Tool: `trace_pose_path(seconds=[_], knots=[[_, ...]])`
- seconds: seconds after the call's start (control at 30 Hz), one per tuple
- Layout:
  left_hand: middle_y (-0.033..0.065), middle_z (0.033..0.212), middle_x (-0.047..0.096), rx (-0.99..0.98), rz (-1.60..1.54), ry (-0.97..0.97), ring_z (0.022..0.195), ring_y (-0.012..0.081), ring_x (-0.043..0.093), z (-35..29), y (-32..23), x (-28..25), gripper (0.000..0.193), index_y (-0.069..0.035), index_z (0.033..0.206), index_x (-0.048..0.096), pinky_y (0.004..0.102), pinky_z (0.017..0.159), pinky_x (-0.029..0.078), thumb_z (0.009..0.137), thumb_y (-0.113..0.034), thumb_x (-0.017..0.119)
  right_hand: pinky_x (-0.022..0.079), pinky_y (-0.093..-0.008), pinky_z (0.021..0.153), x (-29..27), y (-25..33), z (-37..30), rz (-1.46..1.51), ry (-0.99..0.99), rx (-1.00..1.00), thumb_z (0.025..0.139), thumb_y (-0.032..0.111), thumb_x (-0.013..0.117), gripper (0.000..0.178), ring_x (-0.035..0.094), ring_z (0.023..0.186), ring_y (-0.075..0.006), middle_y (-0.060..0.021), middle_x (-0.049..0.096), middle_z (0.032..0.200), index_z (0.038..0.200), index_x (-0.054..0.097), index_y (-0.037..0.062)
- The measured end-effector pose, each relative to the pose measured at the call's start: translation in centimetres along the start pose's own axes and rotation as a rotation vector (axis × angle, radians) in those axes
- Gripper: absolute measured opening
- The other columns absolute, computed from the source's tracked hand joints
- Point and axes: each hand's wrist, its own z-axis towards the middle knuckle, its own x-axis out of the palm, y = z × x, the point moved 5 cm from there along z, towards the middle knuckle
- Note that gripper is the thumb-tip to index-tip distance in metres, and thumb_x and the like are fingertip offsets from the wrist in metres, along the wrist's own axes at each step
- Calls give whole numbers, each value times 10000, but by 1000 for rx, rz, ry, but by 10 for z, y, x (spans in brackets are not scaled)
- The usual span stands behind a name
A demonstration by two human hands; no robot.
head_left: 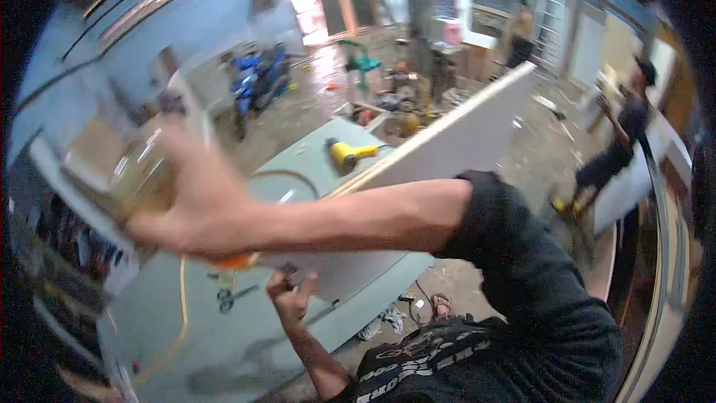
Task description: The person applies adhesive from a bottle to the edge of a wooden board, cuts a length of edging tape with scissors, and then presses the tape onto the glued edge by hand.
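Observation:
My right arm stretches across to the far left, and my right hand (205, 190) is blurred by motion. Its fingers are wrapped round a clear, yellowish container (143, 172), also smeared. Below that forearm, my left hand (292, 297) has its fingers curled at the near end of a long white panel (455, 138); the exact contact is hard to make out. The panel stands on edge on a pale green table (298, 153). Something orange (235, 261) shows under my right wrist. Scissors (226, 298) lie on the table left of my left hand.
A yellow heat gun (347, 153) lies beyond the panel. A thin beige strip (184, 291) runs over the table's left part, and another curves behind my forearm. Boards lean at the left. A person (623, 130) works at the right; another (522, 33) stands farther back.

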Motion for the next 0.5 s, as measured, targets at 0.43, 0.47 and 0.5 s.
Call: trace_pose_path(seconds=[0.43, 0.47, 0.5], knots=[[4, 664, 466, 42, -102, 81, 600, 127, 391, 6, 86, -10, 230, -36, 741, 510, 308, 574, 325, 813, -58, 727, 476, -349, 856, -89, 86, -104, 220, 671, 1, 651, 307, 865, 658, 564, 994, -189, -102, 608, 1052, 1121, 537, -17], [-3, 641, 445, 50, -91, 85, 576, 122, 372, 7, 88, -12, 250, -44, 714, 496, 305, 546, 311, 817, -53, 723, 459, -360, 900, -108, 81, -119, 274, 707, 185, 684, 307, 844, 690, 561, 1041, -221, -122, 600, 1113, 1193, 515, -24], [-10, 618, 425, 62, -81, 92, 551, 118, 353, 9, 89, -11, 273, -51, 686, 483, 301, 519, 297, 821, -48, 720, 441, -371, 943, -130, 78, -134, 317, 726, 324, 718, 307, 823, 722, 559, 1087, -252, -142, 592, 1174, 1265, 494, -30]])
